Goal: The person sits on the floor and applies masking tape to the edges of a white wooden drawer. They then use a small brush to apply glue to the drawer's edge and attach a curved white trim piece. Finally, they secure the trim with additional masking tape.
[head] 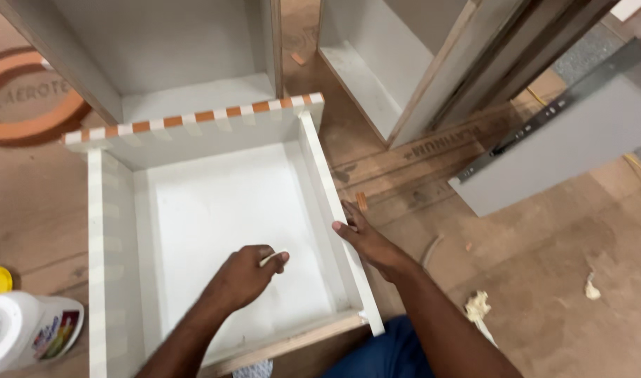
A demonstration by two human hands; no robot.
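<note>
A white open drawer box (320, 175) lies on the brown floor in front of me, its far edge striped orange and white. Inside the box, my left hand (247, 274) is closed around a small pale stick-like piece (271, 258) just above the white bottom panel. My right hand (362, 236) rests flat on the outside of the box's right wall, fingers spread along its top edge. A blue trouser leg shows below my right forearm.
A white plastic bottle (23, 332) with a yellow cap lies at the lower left. Two open cabinet boxes (194, 63) (376, 70) stand beyond the drawer. A grey panel (565, 147) with a metal slide rail sits at right. Small scraps (478, 305) litter the floor.
</note>
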